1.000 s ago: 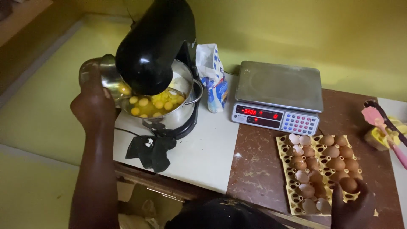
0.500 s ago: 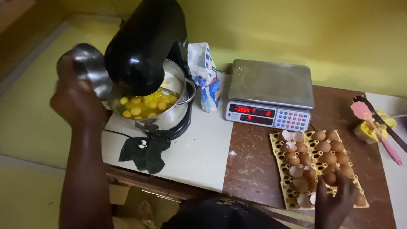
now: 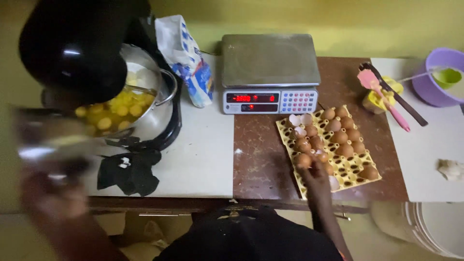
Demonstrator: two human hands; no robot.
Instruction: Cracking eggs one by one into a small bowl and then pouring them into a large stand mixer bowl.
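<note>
My left hand (image 3: 50,200) is blurred at the lower left and grips a shiny metal cup (image 3: 46,140) in front of the mixer. The steel mixer bowl (image 3: 154,104) holds several yellow egg yolks (image 3: 113,113) under the black mixer head (image 3: 77,48). My right hand (image 3: 316,180) reaches onto the near edge of a yellow egg tray (image 3: 355,170). Its fingertips lie among the brown eggs (image 3: 338,137), beside one egg (image 3: 303,160). Whether the fingers close on an egg is hidden. Broken shells (image 3: 296,121) sit at the tray's far left corner.
A steel-topped scale (image 3: 270,60) with a red display stands at the back, with a white and blue bag (image 3: 186,60) to its left. A black cloth (image 3: 128,171) lies near the front edge. At right are a pink spatula (image 3: 384,99), a purple bowl (image 3: 442,79) and a white bucket (image 3: 435,227).
My left hand has pulled the metal cup away from the mixer bowl, toward me and down. My right hand has slid left along the tray's near edge.
</note>
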